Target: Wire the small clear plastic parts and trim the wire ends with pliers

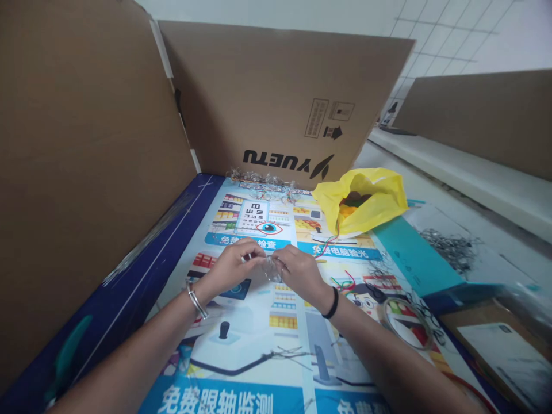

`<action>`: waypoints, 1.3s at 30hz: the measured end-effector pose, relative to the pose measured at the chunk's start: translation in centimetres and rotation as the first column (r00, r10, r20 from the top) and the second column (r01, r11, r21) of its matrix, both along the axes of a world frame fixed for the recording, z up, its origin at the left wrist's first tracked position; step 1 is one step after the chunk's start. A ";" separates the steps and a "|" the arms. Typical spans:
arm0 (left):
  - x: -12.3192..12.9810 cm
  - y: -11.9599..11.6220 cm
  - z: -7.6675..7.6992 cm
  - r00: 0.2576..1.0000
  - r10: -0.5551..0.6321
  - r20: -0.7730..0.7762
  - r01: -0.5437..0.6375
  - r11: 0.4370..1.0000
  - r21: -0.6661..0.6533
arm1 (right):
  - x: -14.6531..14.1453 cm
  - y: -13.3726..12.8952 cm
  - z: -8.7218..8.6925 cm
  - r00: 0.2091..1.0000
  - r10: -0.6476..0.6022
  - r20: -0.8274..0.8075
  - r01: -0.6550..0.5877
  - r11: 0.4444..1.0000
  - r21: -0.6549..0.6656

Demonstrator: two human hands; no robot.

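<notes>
Both hands meet over the middle of the printed poster sheet [245,339]. Between them is a small loop of thin clear or silvery wire [271,269]. My left hand [237,265], with a silver bangle at the wrist, pinches the loop's left side between thumb and forefinger. On the loop's right side, my right hand [299,273] has its fingers closed; a black band is round that wrist. The loop hangs slightly below the fingertips. Its fine detail is blurred.
Cardboard panels [267,98] stand behind and left. A yellow bag [379,195] lies open at back right. Wire pieces [267,181] line the back edge, with a dark wire pile [451,250] at right. A tape roll [407,323] lies by my right forearm; a teal-handled tool [71,351] is front left.
</notes>
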State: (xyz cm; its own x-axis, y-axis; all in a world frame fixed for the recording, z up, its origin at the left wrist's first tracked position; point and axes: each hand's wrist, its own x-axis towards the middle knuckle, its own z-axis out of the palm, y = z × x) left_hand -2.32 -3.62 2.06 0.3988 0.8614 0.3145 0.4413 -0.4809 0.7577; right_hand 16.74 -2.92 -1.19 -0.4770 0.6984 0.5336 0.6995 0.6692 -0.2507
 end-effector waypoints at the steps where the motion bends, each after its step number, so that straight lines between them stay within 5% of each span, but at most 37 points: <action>1: 0.1 -0.1 0.1 1.000 -0.001 -0.023 0.001 1.000 0.017 | 0.0 0.0 0.0 1.000 -0.028 0.008 0.028 1.000 0.002; 13: 2.1 -0.8 -2.2 0.945 0.122 -0.305 -0.088 0.989 0.122 | -0.3 -0.3 -0.2 0.988 -0.125 0.096 0.125 0.992 0.001; 29: 2.3 -0.2 -2.9 0.984 0.088 -0.152 -0.061 0.983 0.176 | -0.5 0.3 -0.6 0.995 -0.064 -0.081 0.062 0.998 -0.027; 35: 2.4 1.7 -2.1 0.971 0.109 -0.214 -0.058 0.971 0.232 | -0.4 2.5 -0.2 0.983 -0.085 -0.160 0.061 0.987 -0.149; 39: 3.0 4.0 -1.7 0.972 0.148 -0.182 -0.124 0.983 0.138 | -0.3 5.4 0.2 0.952 -0.143 -0.271 0.056 0.950 -0.306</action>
State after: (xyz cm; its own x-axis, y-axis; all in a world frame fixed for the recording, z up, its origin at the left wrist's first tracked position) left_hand 0.65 0.41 0.34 0.3434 0.8706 0.3524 0.6395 -0.4915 0.5911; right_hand 16.41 2.44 -0.96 -0.2543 0.8793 0.4027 0.6280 0.4668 -0.6227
